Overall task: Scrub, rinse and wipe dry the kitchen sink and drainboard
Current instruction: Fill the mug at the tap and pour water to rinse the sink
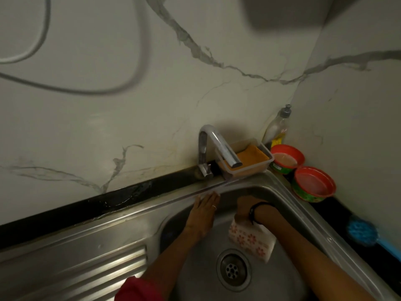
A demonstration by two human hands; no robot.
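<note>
1. The left hand (205, 210) lies flat, fingers straight, on the back wall of the sink (282, 187).
2. The right hand (246, 206) grips a cloth (251, 240) – it hangs inside the sink, above the drain (233, 269).

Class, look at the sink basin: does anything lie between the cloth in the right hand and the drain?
Nothing visible does. The cloth, held by the right hand, hangs just above the drain, with bare steel between them.

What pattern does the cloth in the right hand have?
The cloth is white with small red-pink flowers, seen in the head view.
</note>
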